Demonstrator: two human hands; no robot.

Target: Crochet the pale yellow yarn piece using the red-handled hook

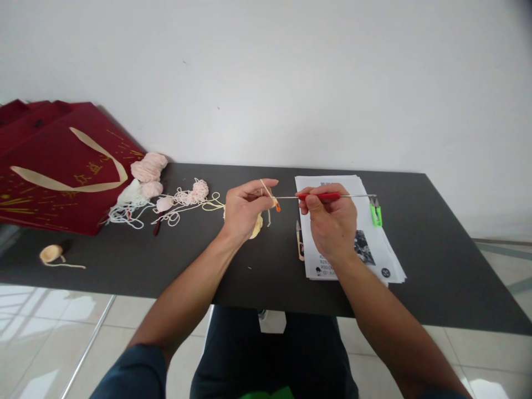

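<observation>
My right hand [332, 219] is closed round the red handle of a crochet hook [322, 197], held level above the printed sheets. The hook's thin metal shaft reaches left to the work in my left hand [245, 209]. That hand pinches a small pale yellow crochet piece [256, 228], mostly hidden behind the palm and fingers. A strand of yarn [267, 188] runs over the raised forefinger. At the fingertips sits an orange stitch marker [278, 206], and a short yarn tail hangs beside it.
Printed sheets [332, 244] lie on the dark table [432, 249], with green thread snips [376, 213] and a second pair of snips [300, 243] at their edges. Leftward are pink yarn [148, 167], white yarn [131, 194], a small cream crocheted cup [51, 254] and red paper bags [62, 172].
</observation>
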